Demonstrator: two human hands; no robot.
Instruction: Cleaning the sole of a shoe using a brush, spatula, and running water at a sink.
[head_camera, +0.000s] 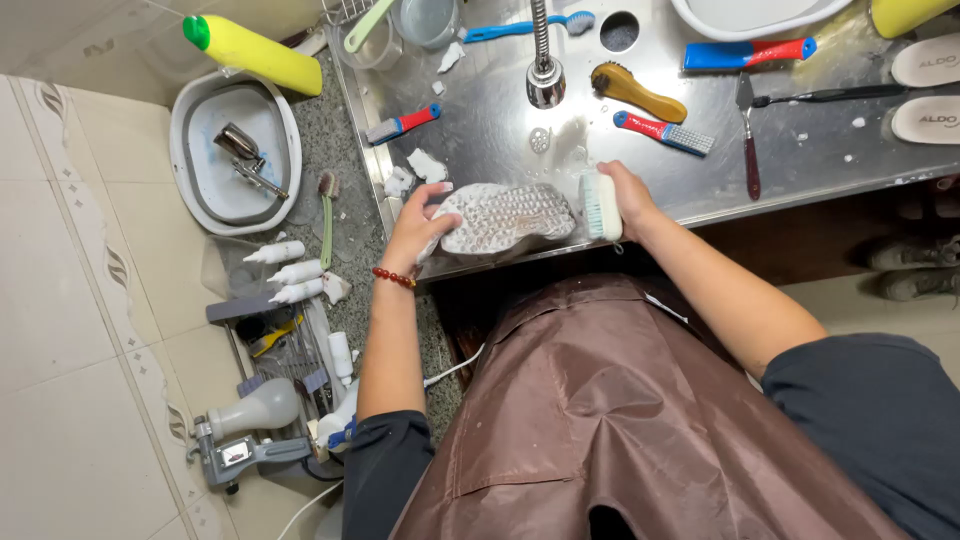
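soapy grey shoe (505, 216) is lying between the hands: left hand (418, 225) gripping its left end, right hand (622, 198) clasping a white brush (600, 206) at its right end.

Bright even light, glare on wet steel sink (800, 150), edges bowed

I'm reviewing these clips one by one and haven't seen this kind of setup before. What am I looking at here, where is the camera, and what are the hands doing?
There is no machine here: a person wears a camera on the head, so the single picture looks down over their brown apron at a steel sink counter. The left hand steadies a shoe turned sole up at the counter's front edge. The right hand holds a white scrub brush against the shoe's end. Behind them lie several other brushes near the tap, and two insoles at the far right.
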